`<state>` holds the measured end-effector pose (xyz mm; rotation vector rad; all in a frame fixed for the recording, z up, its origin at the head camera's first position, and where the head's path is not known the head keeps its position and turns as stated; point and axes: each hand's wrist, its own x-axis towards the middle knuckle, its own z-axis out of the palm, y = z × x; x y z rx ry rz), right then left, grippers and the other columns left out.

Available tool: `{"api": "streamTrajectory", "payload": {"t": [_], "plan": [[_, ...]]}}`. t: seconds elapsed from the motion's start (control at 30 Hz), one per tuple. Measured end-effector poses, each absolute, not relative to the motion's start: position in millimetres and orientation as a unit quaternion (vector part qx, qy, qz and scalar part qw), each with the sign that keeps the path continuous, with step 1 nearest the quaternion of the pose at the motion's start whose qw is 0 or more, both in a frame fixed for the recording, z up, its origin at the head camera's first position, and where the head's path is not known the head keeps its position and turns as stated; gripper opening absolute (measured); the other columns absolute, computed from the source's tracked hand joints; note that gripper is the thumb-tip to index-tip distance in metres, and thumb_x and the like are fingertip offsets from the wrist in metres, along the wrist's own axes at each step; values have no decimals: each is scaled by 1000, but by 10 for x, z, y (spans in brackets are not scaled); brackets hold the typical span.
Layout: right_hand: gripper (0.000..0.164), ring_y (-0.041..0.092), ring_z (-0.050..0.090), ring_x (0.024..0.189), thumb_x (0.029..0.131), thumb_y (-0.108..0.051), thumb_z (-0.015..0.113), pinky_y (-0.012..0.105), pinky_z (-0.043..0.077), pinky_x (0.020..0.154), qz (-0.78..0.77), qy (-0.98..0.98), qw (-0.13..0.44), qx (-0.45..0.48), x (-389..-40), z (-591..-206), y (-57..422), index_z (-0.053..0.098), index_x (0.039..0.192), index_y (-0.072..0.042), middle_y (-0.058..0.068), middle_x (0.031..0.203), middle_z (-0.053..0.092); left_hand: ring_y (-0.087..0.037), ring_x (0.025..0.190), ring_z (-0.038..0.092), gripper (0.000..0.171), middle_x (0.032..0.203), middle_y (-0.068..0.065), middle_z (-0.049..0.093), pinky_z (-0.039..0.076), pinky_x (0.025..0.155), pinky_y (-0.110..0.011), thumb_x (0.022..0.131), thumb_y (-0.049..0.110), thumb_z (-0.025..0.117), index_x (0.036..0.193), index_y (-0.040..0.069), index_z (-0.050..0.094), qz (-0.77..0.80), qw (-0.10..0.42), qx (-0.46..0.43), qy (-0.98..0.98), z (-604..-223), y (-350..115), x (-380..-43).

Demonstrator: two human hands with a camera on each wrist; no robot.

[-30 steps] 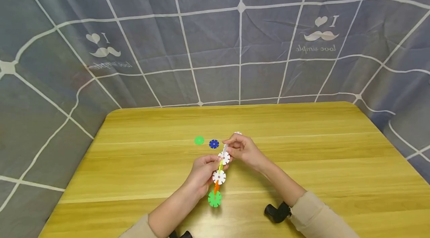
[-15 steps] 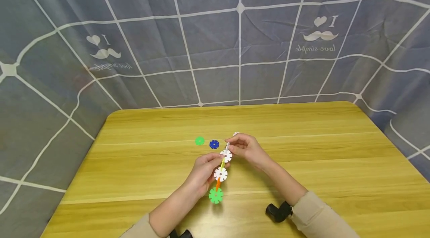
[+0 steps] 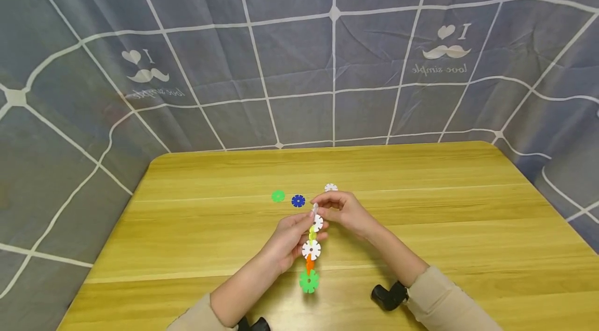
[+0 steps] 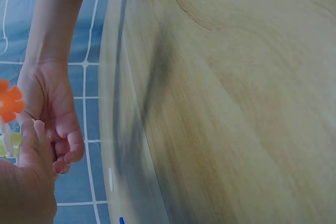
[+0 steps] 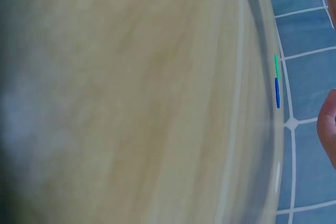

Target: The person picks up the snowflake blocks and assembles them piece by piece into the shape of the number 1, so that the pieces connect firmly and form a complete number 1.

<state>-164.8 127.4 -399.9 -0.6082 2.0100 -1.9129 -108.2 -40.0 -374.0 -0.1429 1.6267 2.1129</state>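
A chain of notched plastic discs hangs between my hands in the head view. From the bottom it runs through a green disc, an orange disc, a white disc, a yellow disc and a second white disc. My left hand grips the chain near its upper end, thumb on top. At the tip, a white disc seen edge-on is pinched by my right hand. The left wrist view catches the orange disc beside both hands; the right wrist view hides the grip.
On the wooden table beyond my hands lie a loose green disc, a blue disc and a white disc. Black wrist mounts sit at the sleeves. A grey curtain hangs behind the table's far edge.
The chain has shifted a little right and, since half a second ago, lower. My right hand has dipped slightly, baring more of the loose white disc behind it. My left thumb has moved up towards the tip.
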Motion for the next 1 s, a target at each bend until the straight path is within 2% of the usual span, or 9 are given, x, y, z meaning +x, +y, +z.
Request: {"api": "streamTrajectory", "payload": {"t": [0.17, 0.37, 0.63, 0.7, 0.83, 1.0], "plan": [[27, 16, 54, 83, 88, 5, 57, 23, 50, 68, -663, 700, 162, -211, -1633, -4002, 1275, 55, 113, 16, 4, 91, 59, -10, 81, 67, 47, 101, -9, 67, 52, 82, -30, 98, 27, 49, 128, -10, 46, 770, 236, -46, 591, -3719, -400, -1072], [27, 16, 55, 87, 88, 1, 60, 24, 50, 72, -655, 705, 158, -221, -1631, -4014, 1296, 57, 111, 14, 3, 95, 61, -7, 76, 66, 47, 97, -3, 65, 54, 76, -27, 99, 26, 47, 131, -8, 43, 767, 247, -36, 591, -3715, -400, -1074], [32, 17, 59, 83, 86, -1, 62, 27, 53, 74, -655, 722, 146, -168, -1705, -4008, 1383, 55, 114, 13, 18, 100, 61, -8, 73, 65, 47, 84, 0, 59, 51, 57, -15, 97, 28, 50, 126, -9, 45, 757, 242, -46, 605, -3717, -395, -1075], [32, 18, 59, 82, 86, -1, 63, 27, 53, 73, -654, 730, 138, -142, -1742, -4009, 1417, 55, 113, 13, 15, 96, 62, -8, 74, 66, 48, 83, 0, 60, 48, 53, -12, 96, 28, 51, 126, -9, 46, 753, 238, -51, 611, -3723, -395, -1079], [32, 19, 59, 79, 84, 0, 64, 29, 53, 71, -644, 747, 133, -97, -1831, -4022, 1498, 56, 113, 12, 6, 87, 62, -10, 77, 67, 48, 92, -5, 63, 47, 53, -12, 96, 29, 53, 127, -8, 47, 750, 230, -56, 618, -3742, -398, -1083], [32, 18, 56, 71, 84, -3, 65, 26, 50, 62, -614, 775, 137, -63, -1956, -4040, 1568, 57, 114, 9, 5, 83, 61, -11, 79, 67, 49, 90, -1, 60, 48, 54, -12, 95, 29, 54, 128, -7, 48, 749, 226, -61, 619, -3764, -406, -1094]]}}
